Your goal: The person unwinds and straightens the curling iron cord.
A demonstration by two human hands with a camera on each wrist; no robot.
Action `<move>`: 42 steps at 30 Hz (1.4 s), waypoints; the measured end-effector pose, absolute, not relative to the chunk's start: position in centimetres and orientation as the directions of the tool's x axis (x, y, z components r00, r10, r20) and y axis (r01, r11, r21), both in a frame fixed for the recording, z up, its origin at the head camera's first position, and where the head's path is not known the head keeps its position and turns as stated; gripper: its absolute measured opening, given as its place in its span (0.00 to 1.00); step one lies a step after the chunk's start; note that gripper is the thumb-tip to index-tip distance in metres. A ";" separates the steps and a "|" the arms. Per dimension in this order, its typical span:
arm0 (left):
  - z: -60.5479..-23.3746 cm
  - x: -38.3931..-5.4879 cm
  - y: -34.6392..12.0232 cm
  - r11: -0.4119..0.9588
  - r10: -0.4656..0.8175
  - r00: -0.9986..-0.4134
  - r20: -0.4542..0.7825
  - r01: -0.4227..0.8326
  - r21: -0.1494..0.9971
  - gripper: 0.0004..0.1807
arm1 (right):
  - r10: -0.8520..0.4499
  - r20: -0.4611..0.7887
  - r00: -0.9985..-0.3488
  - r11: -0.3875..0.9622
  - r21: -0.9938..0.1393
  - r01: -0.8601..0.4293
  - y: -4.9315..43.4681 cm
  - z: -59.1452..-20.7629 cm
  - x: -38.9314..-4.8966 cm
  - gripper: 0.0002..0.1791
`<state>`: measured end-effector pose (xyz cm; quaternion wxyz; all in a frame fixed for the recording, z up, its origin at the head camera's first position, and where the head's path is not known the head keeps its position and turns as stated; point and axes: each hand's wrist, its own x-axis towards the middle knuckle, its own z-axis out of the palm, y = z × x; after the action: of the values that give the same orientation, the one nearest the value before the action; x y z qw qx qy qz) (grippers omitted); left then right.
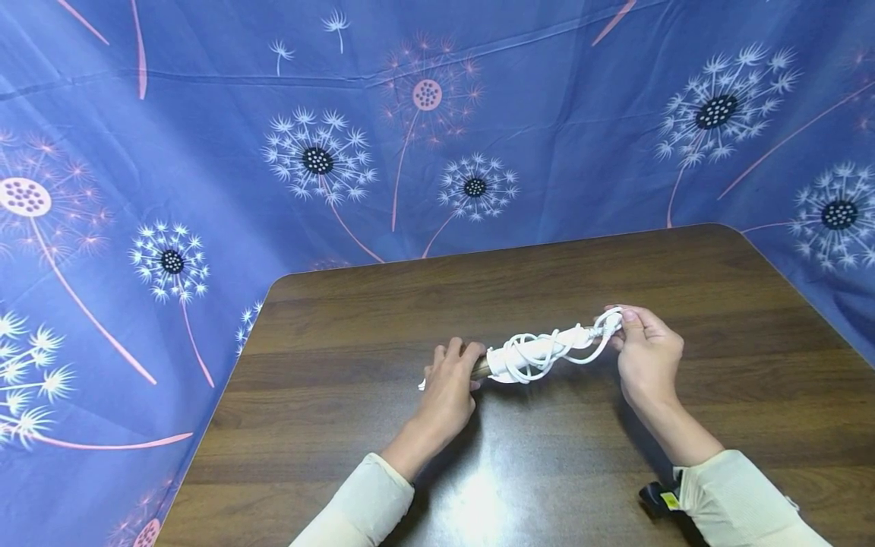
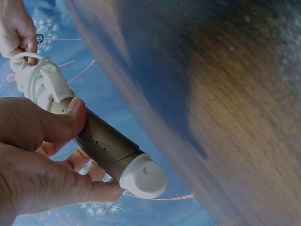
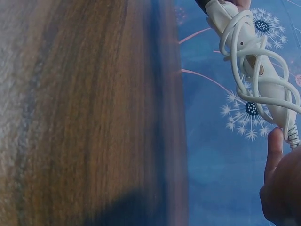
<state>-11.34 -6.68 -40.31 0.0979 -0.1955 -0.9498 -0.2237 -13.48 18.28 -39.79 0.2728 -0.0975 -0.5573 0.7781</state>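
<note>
A curling iron [image 1: 536,355] with a white handle is held up over the table, its white cord [image 3: 240,87] wound in loose loops about the handle. My left hand [image 1: 447,384] grips the brown barrel [image 2: 106,141], thumb on top and fingers beneath. Small holes run along the barrel, and a white cap [image 2: 145,178] closes its tip. At the handle's other end, my right hand [image 1: 649,353] pinches the cord between thumb and fingers. In the right wrist view the ribbed cord sleeve [image 3: 292,135] shows beside the right thumb; most of that hand's fingers are hidden.
The brown wooden table [image 1: 328,425] has rounded far corners. Blue cloth [image 1: 225,114] with dandelion prints hangs behind it and along its sides. A black device [image 1: 658,500] with a yellow label sits at the right sleeve cuff.
</note>
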 end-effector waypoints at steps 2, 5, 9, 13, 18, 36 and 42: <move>-40.3 -11.3 -6.7 0.825 0.328 -0.904 0.272 0.415 0.385 0.35 | 0.537 0.142 -0.832 -0.243 -0.918 -0.314 18.2 -39.7 -13.5 0.11; -40.3 -11.3 -6.7 0.823 0.329 -0.904 0.273 0.417 0.385 0.35 | 0.537 0.131 -0.833 -0.271 -0.909 -0.317 18.1 -39.6 -13.6 0.12; -40.3 -11.4 -6.8 0.827 0.318 -0.906 0.279 0.409 0.386 0.35 | 0.513 0.137 -0.848 -0.292 -0.901 -0.322 18.1 -39.5 -13.5 0.11; -40.3 -11.5 -7.1 0.831 0.298 -0.912 0.282 0.393 0.394 0.35 | 0.435 0.173 -0.884 -0.304 -0.896 -0.325 18.1 -39.5 -13.4 0.14; -40.3 -11.6 -7.2 0.826 0.289 -0.914 0.284 0.389 0.409 0.33 | 0.387 0.222 -0.895 -0.229 -0.917 -0.327 18.0 -39.7 -13.0 0.17; -40.0 -11.9 -7.2 0.828 0.256 -0.921 0.295 0.366 0.424 0.32 | 0.289 0.264 -0.920 -0.165 -0.933 -0.319 17.5 -39.6 -12.8 0.32; -39.9 -11.9 -7.2 0.835 0.236 -0.924 0.300 0.351 0.424 0.30 | 0.246 0.274 -0.930 -0.275 -0.900 -0.338 17.3 -39.8 -13.0 0.28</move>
<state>-11.90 -7.16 -39.88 0.1183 -0.1544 -0.9505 -0.2422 -13.02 17.27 -39.77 0.1829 0.0402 -0.5736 0.7974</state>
